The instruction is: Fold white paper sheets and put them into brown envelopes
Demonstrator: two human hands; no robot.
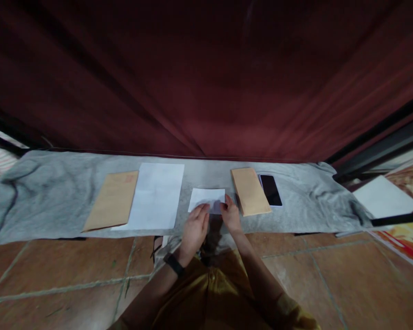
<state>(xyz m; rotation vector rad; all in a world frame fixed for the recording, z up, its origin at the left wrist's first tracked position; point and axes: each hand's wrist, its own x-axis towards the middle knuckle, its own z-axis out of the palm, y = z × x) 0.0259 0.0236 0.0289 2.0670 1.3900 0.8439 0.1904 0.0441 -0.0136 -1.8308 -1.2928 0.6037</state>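
Observation:
A small white piece of paper (206, 195) lies on the grey cloth in front of me; I cannot tell whether it is folded. My left hand (195, 225) holds its near left edge, fingers close together over the paper. At its near right corner my right hand (231, 216) pinches the edge between thumb and fingers. Part of the near edge is hidden by my hands. A brown envelope (250, 191) lies just right of my right hand. To the left are large white paper sheets (157, 197), with another brown envelope (114, 199) overlapping their left side.
A dark-screened phone (271, 190) rests beside the right envelope. The grey cloth (309, 197) covers a long narrow surface. Behind it hangs a dark red curtain (206, 91), with dark metal bars (382, 137) at the right. Below is a tiled floor (296, 270).

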